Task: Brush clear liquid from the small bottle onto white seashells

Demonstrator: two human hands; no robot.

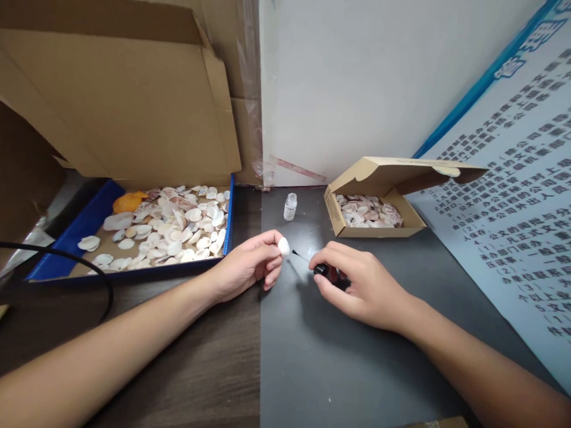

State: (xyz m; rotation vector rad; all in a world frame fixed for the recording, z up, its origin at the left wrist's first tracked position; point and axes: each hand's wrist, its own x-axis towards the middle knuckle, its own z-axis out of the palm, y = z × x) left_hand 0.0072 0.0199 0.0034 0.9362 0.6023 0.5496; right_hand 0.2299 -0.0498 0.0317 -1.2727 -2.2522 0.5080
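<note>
Between thumb and fingertips, my left hand pinches a small white seashell above the seam of the table. My right hand is closed around the black cap of a small brush. The brush's thin stem points left, and its dark tip lies just beside the shell; whether they touch I cannot tell. Beyond both hands stands a small clear glass bottle, upright and uncapped, with a printed label.
At left, a blue-edged cardboard box holds many shells and an orange piece, its lid raised. A smaller cardboard box with shells stands at right. A black cable crosses the left side; a printed sheet leans at right.
</note>
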